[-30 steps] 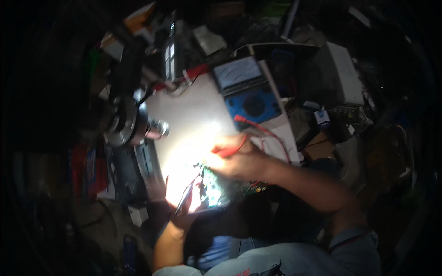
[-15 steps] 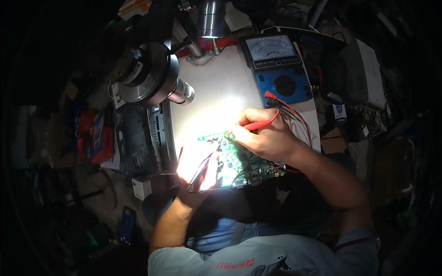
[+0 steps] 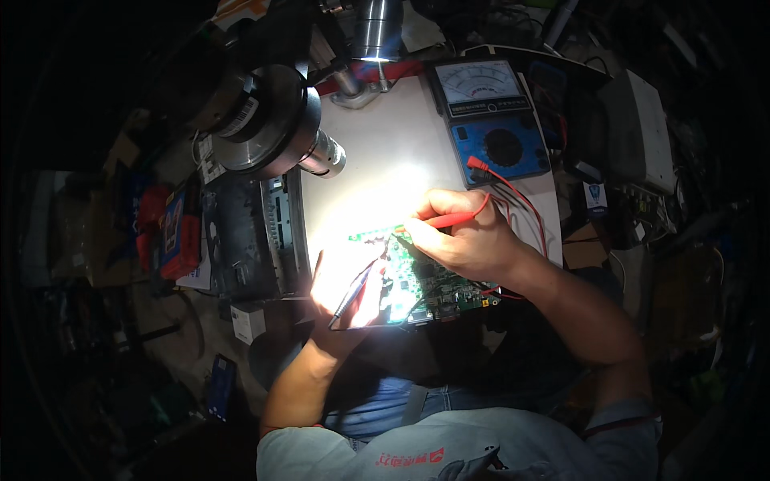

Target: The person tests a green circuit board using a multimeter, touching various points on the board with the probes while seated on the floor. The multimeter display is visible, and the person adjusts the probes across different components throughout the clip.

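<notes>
My right hand [image 3: 461, 234] pinches a red test probe [image 3: 451, 218], its tip pointing left toward the far edge of a green circuit board [image 3: 437, 293]. Whether the tip touches the board is hidden by my fingers and glare. At the board's left side my left hand [image 3: 341, 284] is closed on a black test probe [image 3: 348, 301], which lies slanted across it. Strong light washes out much of that hand. Beyond my right hand stands an analog multimeter [image 3: 501, 148] with a blue lower half, a dial and a needle scale. A red lead plug [image 3: 477, 163] sits at its lower edge.
A microscope head [image 3: 277, 120] overhangs the light work mat [image 3: 373, 144] at the left. Behind it a lit lamp [image 3: 378, 32] hangs near a metal stand base [image 3: 357, 96]. A dark electronics unit [image 3: 253, 232] stands left of the mat; a white box-shaped device [image 3: 638, 132] stands far right.
The whole view has shifted slightly, moving the meter and microscope a little right in the picture. Both hands keep their probes at nearly the same places on the board.
</notes>
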Action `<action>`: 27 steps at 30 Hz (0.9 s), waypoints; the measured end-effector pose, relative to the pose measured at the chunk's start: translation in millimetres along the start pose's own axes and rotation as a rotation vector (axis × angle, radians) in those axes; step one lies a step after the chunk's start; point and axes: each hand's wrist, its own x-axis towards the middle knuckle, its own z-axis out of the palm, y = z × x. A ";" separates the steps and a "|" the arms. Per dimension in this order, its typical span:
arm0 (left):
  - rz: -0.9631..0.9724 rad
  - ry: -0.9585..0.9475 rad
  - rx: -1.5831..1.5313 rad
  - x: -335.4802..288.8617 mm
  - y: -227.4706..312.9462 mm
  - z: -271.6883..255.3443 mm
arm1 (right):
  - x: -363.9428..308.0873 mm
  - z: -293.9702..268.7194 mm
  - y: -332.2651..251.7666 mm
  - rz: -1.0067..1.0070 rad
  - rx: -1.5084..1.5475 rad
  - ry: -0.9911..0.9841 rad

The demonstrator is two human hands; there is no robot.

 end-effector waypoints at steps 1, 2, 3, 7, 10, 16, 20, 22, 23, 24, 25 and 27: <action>0.003 0.005 -0.002 -0.5 -0.6 0.3 | 0.1 0.1 -0.4 0.000 -0.001 -0.004; -0.007 0.015 0.001 -0.8 -0.6 0.3 | 0.2 0.7 -0.5 -0.003 0.000 -0.005; -0.017 0.025 0.004 -1.3 -0.5 0.5 | 0.2 1.3 -0.3 -0.006 0.000 -0.005; -0.009 0.044 0.002 -1.2 -2.5 1.0 | 0.0 2.2 -0.4 0.020 0.021 -0.017; 0.010 0.013 0.023 0.8 -4.0 2.3 | -0.7 3.7 5.4 -0.088 0.074 0.050; 0.054 0.064 0.043 -1.3 -5.9 3.7 | 1.9 4.5 11.5 -0.065 0.014 -0.048; 0.060 0.058 0.057 0.0 -5.4 5.7 | 1.2 -0.1 11.1 -0.212 -0.136 -0.048; 0.048 0.047 0.059 1.5 -2.1 5.8 | 0.2 1.3 13.2 -0.279 -0.205 -0.022; 0.039 0.055 0.044 2.2 -2.1 6.9 | 0.0 0.7 12.5 -0.265 -0.206 -0.019; 0.028 0.061 0.032 1.8 -2.0 6.8 | -0.4 1.1 12.0 -0.251 -0.204 -0.019; 0.017 0.068 0.020 1.4 -2.0 6.8 | -0.5 1.6 11.5 -0.237 -0.202 -0.018; 0.014 0.062 0.021 0.4 -2.5 5.8 | 0.3 4.6 13.2 -0.154 -0.121 0.004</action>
